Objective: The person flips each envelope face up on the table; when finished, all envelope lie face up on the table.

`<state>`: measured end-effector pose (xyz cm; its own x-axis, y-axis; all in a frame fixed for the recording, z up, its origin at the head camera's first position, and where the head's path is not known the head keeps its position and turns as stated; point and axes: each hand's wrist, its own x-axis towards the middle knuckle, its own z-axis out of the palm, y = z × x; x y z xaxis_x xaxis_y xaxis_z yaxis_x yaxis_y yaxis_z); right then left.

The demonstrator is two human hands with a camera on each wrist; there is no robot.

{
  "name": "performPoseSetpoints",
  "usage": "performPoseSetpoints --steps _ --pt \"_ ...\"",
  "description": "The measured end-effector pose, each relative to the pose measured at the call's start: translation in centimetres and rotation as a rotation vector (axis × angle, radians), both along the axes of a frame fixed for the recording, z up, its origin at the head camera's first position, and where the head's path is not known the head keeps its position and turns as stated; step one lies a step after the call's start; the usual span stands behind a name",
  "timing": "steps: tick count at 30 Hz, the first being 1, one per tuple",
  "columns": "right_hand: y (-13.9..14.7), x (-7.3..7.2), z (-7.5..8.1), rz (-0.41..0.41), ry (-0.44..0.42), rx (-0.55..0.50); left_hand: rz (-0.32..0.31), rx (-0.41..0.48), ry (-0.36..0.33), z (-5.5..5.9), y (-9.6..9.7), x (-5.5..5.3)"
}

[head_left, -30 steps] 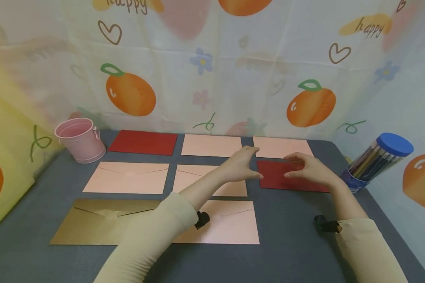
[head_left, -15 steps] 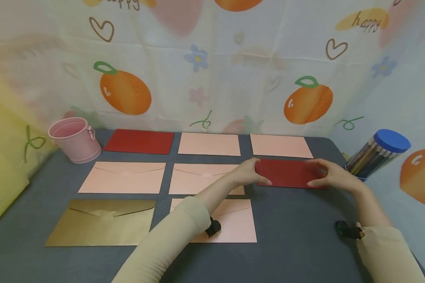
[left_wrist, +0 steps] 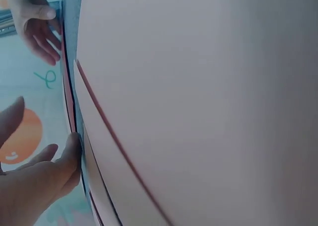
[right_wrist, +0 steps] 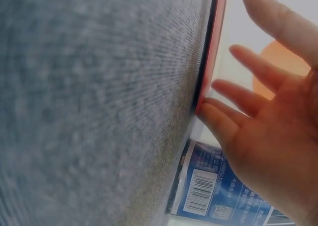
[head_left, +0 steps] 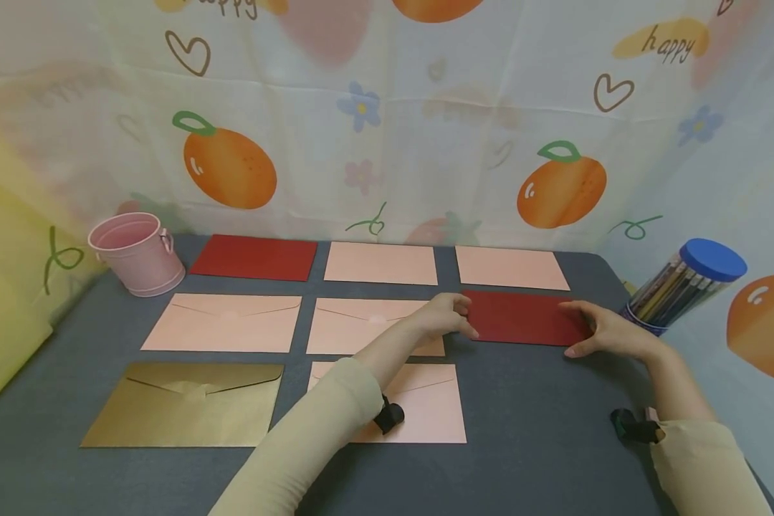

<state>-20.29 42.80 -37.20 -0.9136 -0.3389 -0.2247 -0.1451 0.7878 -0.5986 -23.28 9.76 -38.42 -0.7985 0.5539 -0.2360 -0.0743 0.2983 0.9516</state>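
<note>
In the head view a red envelope [head_left: 519, 319] lies flat on the dark grey table, its flap not visible. My left hand [head_left: 441, 315] is at its left end, fingertips by the edge, fingers loosely bent. At the opposite end my right hand [head_left: 609, 333] has thumb and fingers spread beside the corner. The right wrist view shows this hand [right_wrist: 273, 102] with fingers apart and one fingertip touching the red edge [right_wrist: 212, 52]. In the left wrist view my left hand [left_wrist: 44, 179] has its fingers spread, a fingertip at the tabletop edge line.
Pink envelopes [head_left: 219, 322] lie in rows around it, with another red envelope [head_left: 254, 258] at the back left and a gold envelope [head_left: 180, 408] in front. A pink bucket [head_left: 138, 258] stands back left. A blue-lidded pencil tub [head_left: 686, 287] stands right, near my right hand.
My hands have come down from above the red envelope to its two ends, the right hand moving rightward. The red envelope has slid very slightly left since half a second ago.
</note>
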Motion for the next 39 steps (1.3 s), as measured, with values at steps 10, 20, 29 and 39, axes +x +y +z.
performPoseSetpoints --steps 10,20,29,39 --pt "-0.7 0.0 -0.1 0.007 -0.027 -0.007 0.042 0.004 -0.017 -0.1 0.2 -0.5" --pt "-1.2 -0.2 -0.3 -0.006 -0.002 0.028 0.129 0.098 -0.142 -0.1 0.2 -0.9" --pt "-1.2 0.0 -0.5 -0.011 0.027 0.034 0.095 0.063 -0.063 -0.8 0.7 -0.6" --pt "-1.5 0.3 -0.2 -0.004 0.046 0.075 0.099 -0.093 0.321 -0.8 1.5 -0.1"
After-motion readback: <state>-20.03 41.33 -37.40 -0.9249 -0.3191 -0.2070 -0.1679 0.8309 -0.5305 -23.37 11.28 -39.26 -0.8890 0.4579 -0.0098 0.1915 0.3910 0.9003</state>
